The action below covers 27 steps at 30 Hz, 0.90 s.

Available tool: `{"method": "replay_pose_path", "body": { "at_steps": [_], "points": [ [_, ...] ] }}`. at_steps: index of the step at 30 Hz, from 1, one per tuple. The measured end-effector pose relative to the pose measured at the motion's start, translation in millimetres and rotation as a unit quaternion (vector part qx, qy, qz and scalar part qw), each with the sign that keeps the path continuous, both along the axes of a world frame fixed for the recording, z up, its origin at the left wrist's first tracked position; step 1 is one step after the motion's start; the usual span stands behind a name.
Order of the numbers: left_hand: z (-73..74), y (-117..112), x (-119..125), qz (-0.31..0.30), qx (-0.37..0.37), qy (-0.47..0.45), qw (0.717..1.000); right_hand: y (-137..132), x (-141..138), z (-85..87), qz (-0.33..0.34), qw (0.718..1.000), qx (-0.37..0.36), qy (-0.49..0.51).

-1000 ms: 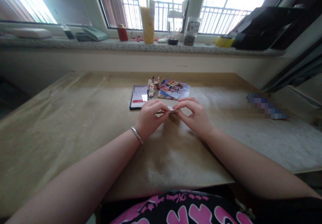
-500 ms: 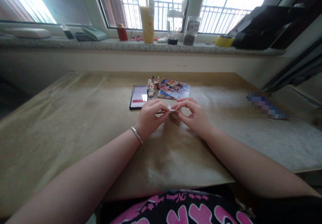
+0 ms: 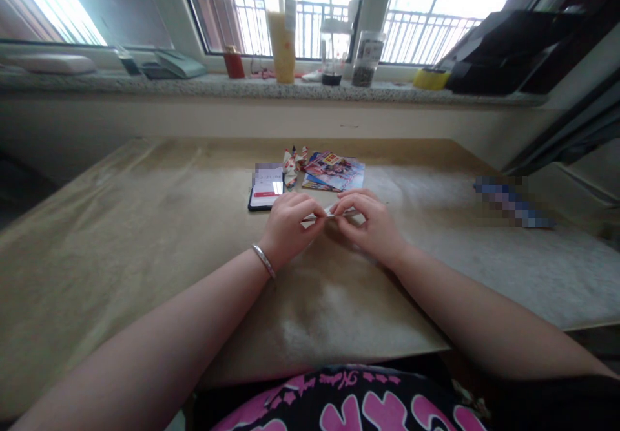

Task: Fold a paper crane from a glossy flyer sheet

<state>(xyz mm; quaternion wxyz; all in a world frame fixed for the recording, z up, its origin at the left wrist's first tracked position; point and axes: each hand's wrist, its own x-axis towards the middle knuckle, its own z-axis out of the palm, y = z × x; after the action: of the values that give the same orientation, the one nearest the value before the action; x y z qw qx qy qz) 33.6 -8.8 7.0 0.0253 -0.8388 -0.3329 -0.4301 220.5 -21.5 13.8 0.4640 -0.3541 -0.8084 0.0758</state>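
Note:
My left hand and my right hand meet above the middle of the table, thumbs and fingertips pinched. Between them is a small, thin white piece of folded paper, mostly hidden by the fingers. Each hand grips one end of it. Just beyond my left hand lies a phone with its screen lit. Behind the hands are several folded paper pieces, white with red marks, beside a stack of colourful printed sheets.
A tan cloth covers the table. At the far right lies a blurred-out blue item. On the windowsill stand a tall yellow drink cup, a red bottle, a clear jar and a black bag.
My right hand's thumb and fingertips have shifted slightly left, closer to the left hand. More of the paper's edge shows within the right hand's pinch. The left hand has barely moved.

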Motion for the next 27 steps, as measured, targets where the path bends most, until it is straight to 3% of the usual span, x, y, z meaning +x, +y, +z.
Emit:
{"method": "replay_pose_path", "body": {
  "at_steps": [7,20,27],
  "points": [
    [1.4,-1.8,-0.8,-0.013,0.054,0.036,0.998,0.3,-1.1,-0.1,0.019,1.0,0.01,-0.017],
    [4.3,-1.9,-0.5,-0.026,0.054,0.004,0.998,5.2,2.8,-0.7,0.001,0.998,0.038,-0.047],
    [5.9,-0.7,-4.2,-0.025,0.062,0.06,0.996,1.6,1.3,-0.6,-0.007,0.997,0.046,-0.055]
  ]
}}
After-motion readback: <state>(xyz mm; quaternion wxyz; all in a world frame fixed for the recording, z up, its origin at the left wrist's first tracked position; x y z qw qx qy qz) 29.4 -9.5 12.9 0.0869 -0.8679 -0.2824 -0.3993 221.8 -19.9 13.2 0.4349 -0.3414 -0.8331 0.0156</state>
